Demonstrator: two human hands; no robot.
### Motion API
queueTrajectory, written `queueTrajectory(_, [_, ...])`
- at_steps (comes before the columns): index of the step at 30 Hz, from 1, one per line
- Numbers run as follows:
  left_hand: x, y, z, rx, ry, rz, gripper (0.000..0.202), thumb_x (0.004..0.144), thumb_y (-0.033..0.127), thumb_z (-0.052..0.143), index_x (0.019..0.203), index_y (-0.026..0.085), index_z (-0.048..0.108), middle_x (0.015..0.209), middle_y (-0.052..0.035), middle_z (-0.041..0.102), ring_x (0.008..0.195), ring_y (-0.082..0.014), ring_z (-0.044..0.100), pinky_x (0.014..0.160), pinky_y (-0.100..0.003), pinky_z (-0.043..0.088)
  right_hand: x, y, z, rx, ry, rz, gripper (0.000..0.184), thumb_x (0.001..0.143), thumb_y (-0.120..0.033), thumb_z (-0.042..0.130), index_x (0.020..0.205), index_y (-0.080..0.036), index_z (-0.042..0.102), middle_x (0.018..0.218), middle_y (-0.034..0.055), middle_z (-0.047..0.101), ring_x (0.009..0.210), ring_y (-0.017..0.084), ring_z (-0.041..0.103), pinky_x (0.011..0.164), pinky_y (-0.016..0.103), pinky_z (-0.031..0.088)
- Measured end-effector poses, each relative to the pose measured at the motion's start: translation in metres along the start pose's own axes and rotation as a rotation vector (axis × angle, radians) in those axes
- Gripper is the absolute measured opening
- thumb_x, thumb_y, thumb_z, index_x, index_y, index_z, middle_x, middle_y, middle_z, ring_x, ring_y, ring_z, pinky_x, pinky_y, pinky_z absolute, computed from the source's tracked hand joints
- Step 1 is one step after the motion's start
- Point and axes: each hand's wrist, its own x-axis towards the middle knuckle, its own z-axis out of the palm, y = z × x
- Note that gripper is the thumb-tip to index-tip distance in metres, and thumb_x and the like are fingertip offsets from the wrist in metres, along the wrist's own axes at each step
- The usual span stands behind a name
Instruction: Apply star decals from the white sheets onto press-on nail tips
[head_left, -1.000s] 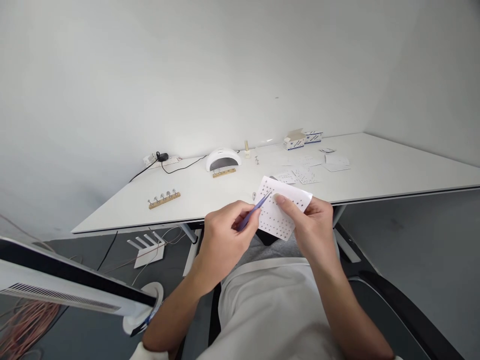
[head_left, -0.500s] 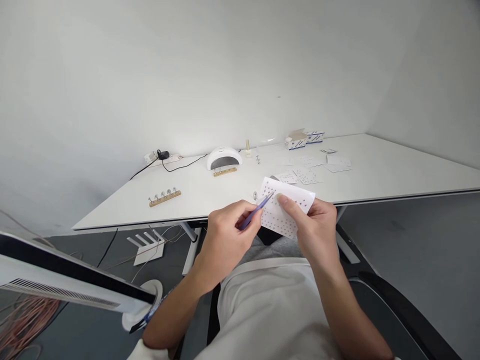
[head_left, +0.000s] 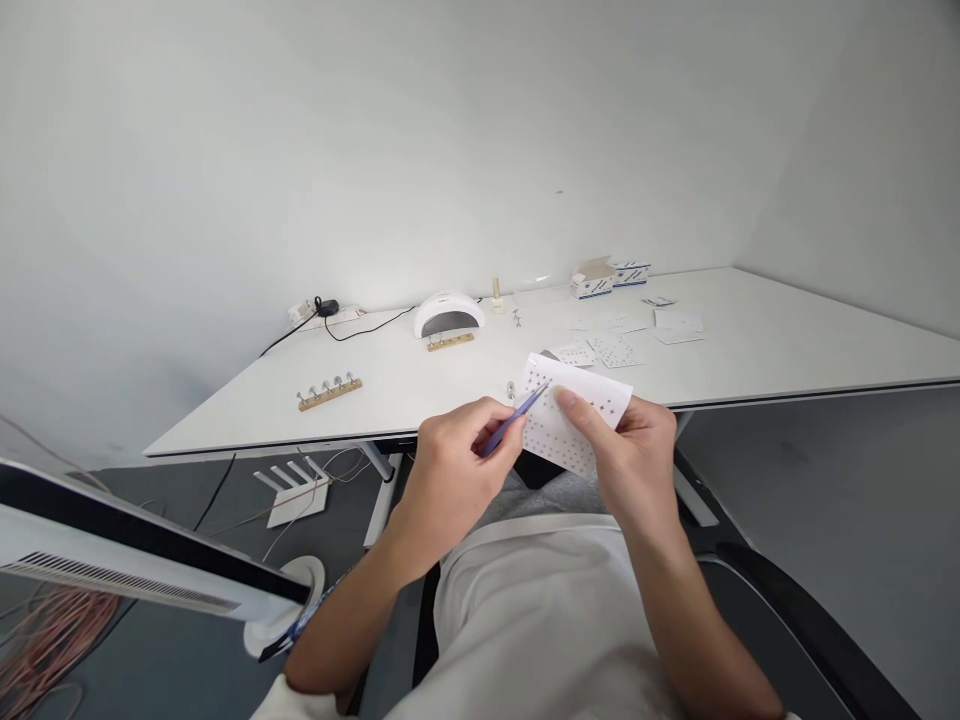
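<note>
My left hand [head_left: 452,470] is closed on blue tweezers [head_left: 513,423], whose tips rest on a white sticker sheet [head_left: 559,430] dotted with small star shapes. My right hand [head_left: 628,452] pinches that sheet from the right, thumb on top, and holds it tilted just in front of the white table's near edge [head_left: 450,432]. Both hands hover above my lap, close together.
On the table stand a white nail lamp [head_left: 448,314], two wooden strips with nail tips [head_left: 328,393], a small bottle [head_left: 496,290], more sticker sheets [head_left: 611,350] and small boxes [head_left: 606,278]. A cable [head_left: 352,333] runs to a socket. A white device [head_left: 135,560] stands at lower left.
The tweezers' tips have crept slightly right and up across the sheet. Both hands have otherwise stayed almost still.
</note>
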Motion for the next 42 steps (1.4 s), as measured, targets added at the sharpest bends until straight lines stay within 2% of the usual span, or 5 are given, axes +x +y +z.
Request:
queueTrajectory(6, [0.0008, 0.0008, -0.0006, 0.000, -0.011, -0.015, 0.013, 0.086, 0.021, 0.061, 0.074, 0.015, 0.063, 0.056, 0.0052, 0.047, 0.051, -0.0034, 0.036, 0.050, -0.017, 0.031, 0.0001, -0.0007, 0.0003, 0.011, -0.010, -0.016, 0.011, 0.074, -0.030, 0.078, 0.068, -0.022, 0.077, 0.062, -0.0037, 0.067, 0.056, 0.009, 0.054, 0.050, 0.020, 0.044])
queueTrajectory(21, [0.0002, 0.0005, 0.0013, -0.038, -0.031, -0.069, 0.015, 0.086, 0.024, 0.060, 0.075, 0.015, 0.064, 0.059, 0.0038, 0.051, 0.052, -0.0048, 0.041, 0.049, -0.018, 0.033, 0.0019, 0.0012, -0.0018, 0.032, -0.030, 0.037, 0.015, 0.073, -0.033, 0.079, 0.065, -0.020, 0.074, 0.063, -0.0018, 0.066, 0.057, 0.011, 0.055, 0.051, 0.023, 0.044])
queueTrajectory(34, [0.0015, 0.0015, 0.0020, -0.034, -0.023, -0.064, 0.017, 0.087, 0.024, 0.060, 0.074, 0.014, 0.064, 0.058, 0.0036, 0.052, 0.051, -0.0045, 0.042, 0.049, -0.019, 0.034, 0.0013, -0.0005, -0.0020, 0.039, -0.049, 0.062, 0.018, 0.073, -0.034, 0.078, 0.064, -0.019, 0.073, 0.063, -0.0015, 0.066, 0.057, 0.012, 0.056, 0.052, 0.024, 0.043])
queueTrajectory(42, [0.0005, 0.0022, 0.0014, -0.028, -0.019, -0.054, 0.017, 0.087, 0.023, 0.060, 0.074, 0.014, 0.064, 0.057, 0.0038, 0.051, 0.051, -0.0044, 0.041, 0.048, -0.019, 0.033, 0.0014, 0.0012, -0.0025, 0.034, -0.043, 0.067, 0.016, 0.074, -0.035, 0.078, 0.070, -0.020, 0.075, 0.070, -0.0001, 0.071, 0.062, 0.015, 0.061, 0.055, 0.026, 0.048])
